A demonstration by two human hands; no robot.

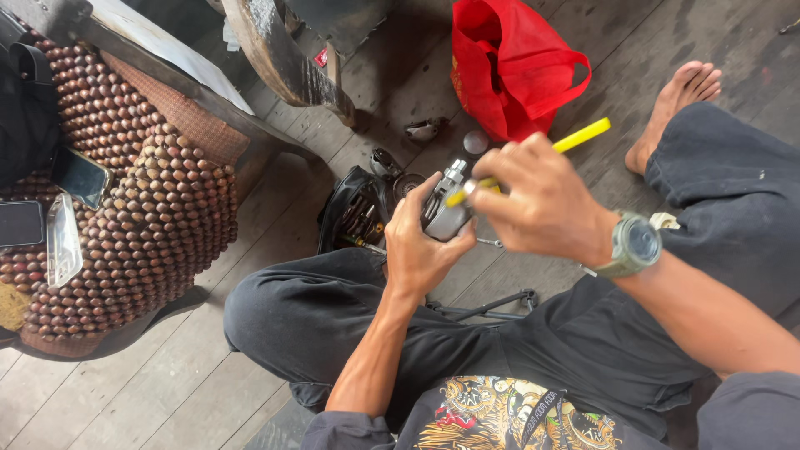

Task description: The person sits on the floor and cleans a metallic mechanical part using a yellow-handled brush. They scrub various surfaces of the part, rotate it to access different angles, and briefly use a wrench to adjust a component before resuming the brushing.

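— Nearest?
— Left hand (421,246), fingers (429,193) wrapped round a small grey metal engine part (446,208) above the lap.
— Right hand (537,204)?
— Closed on a yellow-handled screwdriver (575,138), tip at that part. Red bag (512,62) lies beyond, tool pouch (354,208) left.

The metal part (446,208) held in the left hand (421,246) looks like cast grey metal with a dull sheen. The screwdriver (575,137) in the right hand (542,204) has a smooth yellow plastic handle. The floor (167,392) is rough, weathered wood, matt and stained. On the left, the seat cover (142,192) is of glossy brown wooden beads. The far bag (508,67) is thin red cloth, and the trousers (333,317) are matt dark cloth.
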